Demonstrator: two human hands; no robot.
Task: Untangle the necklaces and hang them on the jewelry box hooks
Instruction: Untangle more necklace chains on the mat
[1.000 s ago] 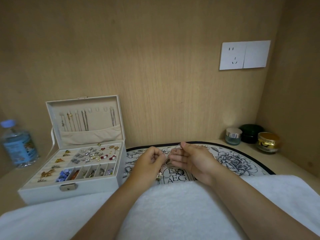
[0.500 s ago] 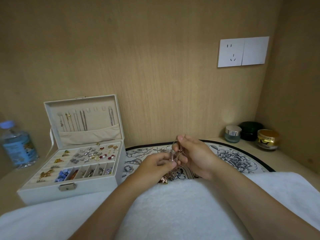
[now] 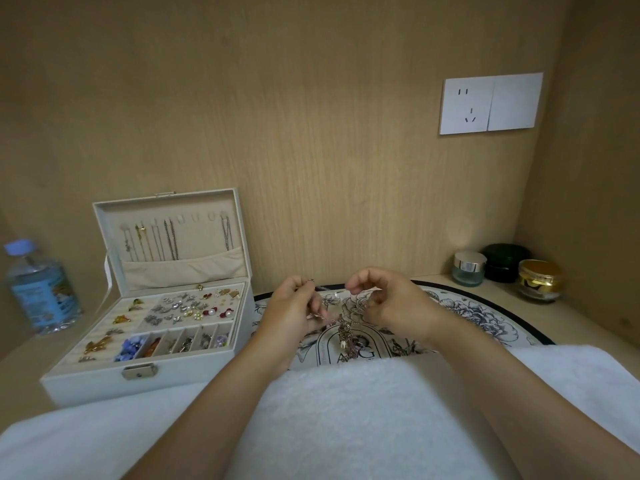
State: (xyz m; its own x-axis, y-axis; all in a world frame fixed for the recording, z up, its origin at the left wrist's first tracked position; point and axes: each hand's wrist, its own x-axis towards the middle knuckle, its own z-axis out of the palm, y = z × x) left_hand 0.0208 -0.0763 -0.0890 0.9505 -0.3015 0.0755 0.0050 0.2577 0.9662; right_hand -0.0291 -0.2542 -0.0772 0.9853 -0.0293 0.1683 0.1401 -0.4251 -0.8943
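Standing at far left, a water bottle (image 3: 41, 289) flanks the open jewelry box (image 3: 104, 379); at centre the left hand (image 3: 294, 311) and right hand (image 3: 393, 303) each pinch strands of the tangled necklaces (image 3: 346, 337) dangling over the patterned mat (image 3: 479, 313); three jars (image 3: 505, 263) sit at right

Both hands (image 3: 341, 304) pinch tangled necklaces (image 3: 346, 336).

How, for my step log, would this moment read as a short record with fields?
left hand: pinches a strand of the tangled necklaces
right hand: pinches another strand, apart from the left
clump: low between the hands, over the printed mat
jewelry box: open, left of the hands
lid hooks: some bare, others carry chains
task state: tangle not yet hung
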